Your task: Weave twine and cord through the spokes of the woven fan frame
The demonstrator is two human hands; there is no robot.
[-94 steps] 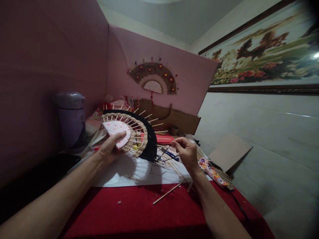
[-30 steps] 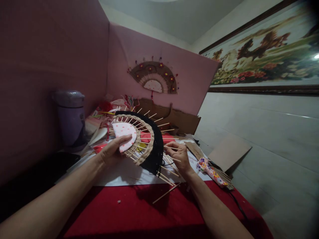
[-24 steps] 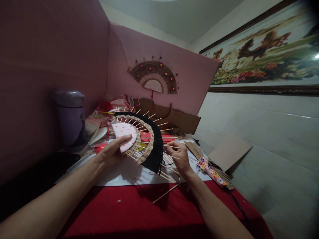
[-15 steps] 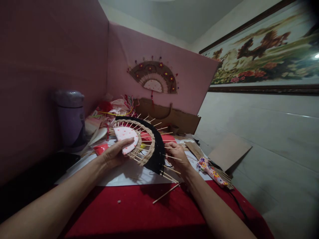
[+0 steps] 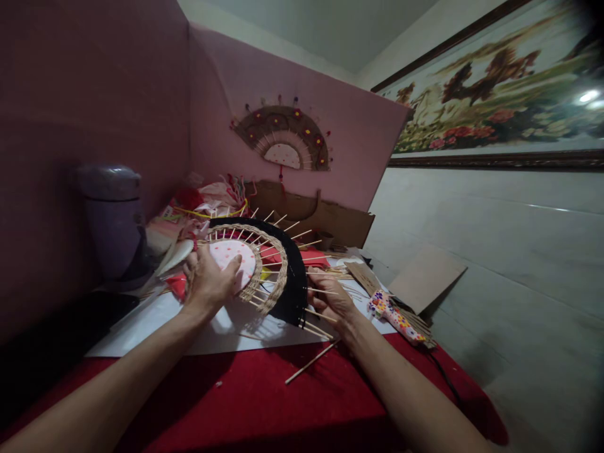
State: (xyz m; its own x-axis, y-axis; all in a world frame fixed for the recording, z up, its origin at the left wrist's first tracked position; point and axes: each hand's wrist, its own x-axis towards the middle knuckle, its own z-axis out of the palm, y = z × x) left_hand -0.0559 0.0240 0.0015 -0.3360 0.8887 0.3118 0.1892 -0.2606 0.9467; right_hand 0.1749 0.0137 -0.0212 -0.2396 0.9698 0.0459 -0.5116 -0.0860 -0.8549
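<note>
A half-round woven fan (image 5: pixel 295 277) is held up over the table, with thin sticks jutting from its outer edge. It has a black band, a tan woven ring and a white centre with pink dots. My left hand (image 5: pixel 210 277) grips the dotted centre at its left edge, thumb on the front and fingers partly behind. My right hand (image 5: pixel 333 302) is closed at the outer rim of the black band, among the sticks; its fingertips are partly hidden. One loose stick (image 5: pixel 311 362) lies on the red cloth below.
A finished fan (image 5: pixel 287 135) hangs on the pink board. A purple flask (image 5: pixel 116 226) stands left, near heaped pink and red material (image 5: pixel 217 195). Torn cardboard (image 5: pixel 302 211) leans behind. A flower-patterned object (image 5: pixel 396 318) and a flat board (image 5: pixel 428 277) lie right.
My left hand has shifted to the left edge of the dotted centre, its fingers now more visible there. My right hand stays at the rim. The whole view has shifted slightly.
</note>
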